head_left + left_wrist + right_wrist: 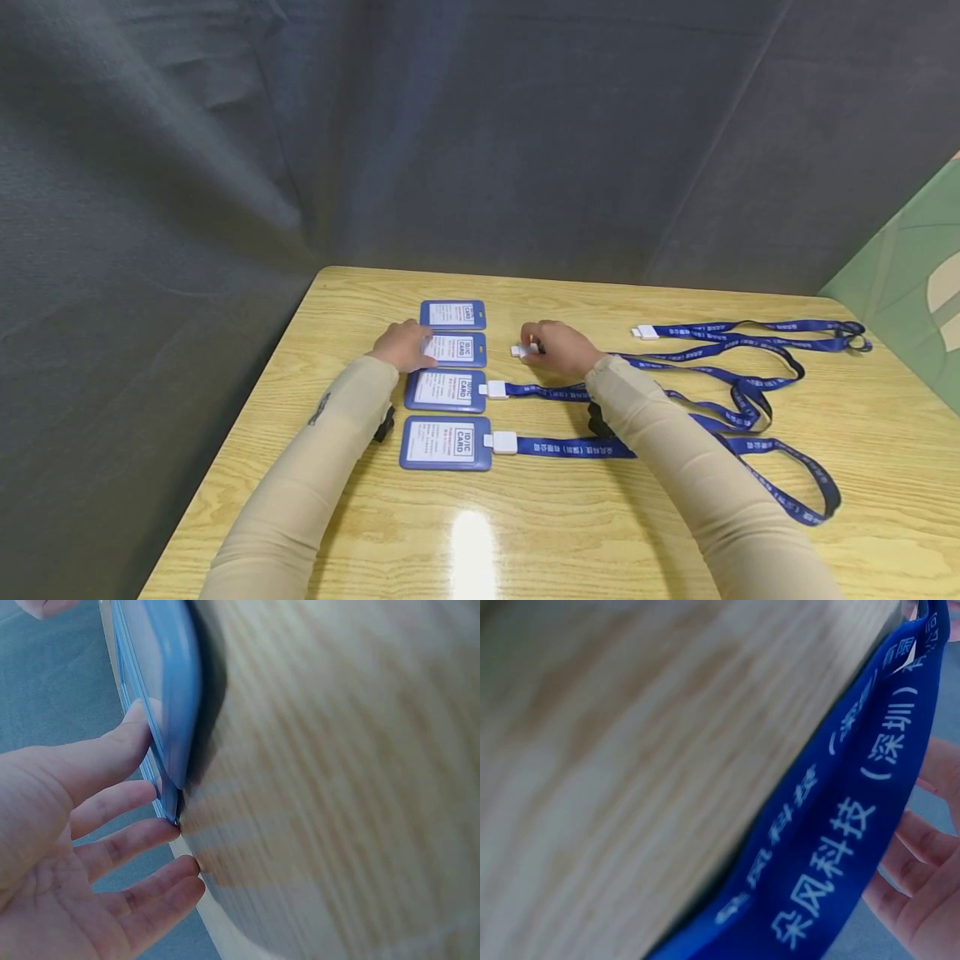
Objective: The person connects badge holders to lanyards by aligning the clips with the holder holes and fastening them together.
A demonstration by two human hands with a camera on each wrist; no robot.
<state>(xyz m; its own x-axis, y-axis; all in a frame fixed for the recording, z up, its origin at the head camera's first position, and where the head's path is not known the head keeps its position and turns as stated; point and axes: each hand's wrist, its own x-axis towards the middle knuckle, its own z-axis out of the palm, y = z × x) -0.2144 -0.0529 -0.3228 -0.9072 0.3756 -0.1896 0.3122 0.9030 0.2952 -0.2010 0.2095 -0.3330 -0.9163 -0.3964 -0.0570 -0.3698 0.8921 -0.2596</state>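
My left hand (403,345) holds the left end of a blue badge holder (459,350), second from the back of a column. In the left wrist view its thumb and index finger (126,804) lie about the holder's end, and the other fingers reach the table. My right hand (564,348) pinches the white clip (527,351) of a blue lanyard (690,356), a short gap right of that holder. White lettering runs along the lanyard strap (832,855) in the right wrist view, where the clip is hidden.
Nearer me, two badge holders (446,392) (446,442) have lanyard clips (497,389) (505,442) at their right ends. The farthest badge holder (452,314) lies without one. Another lanyard (750,331) lies at the back right of the wooden table (375,533). A dark curtain (525,142) hangs behind.
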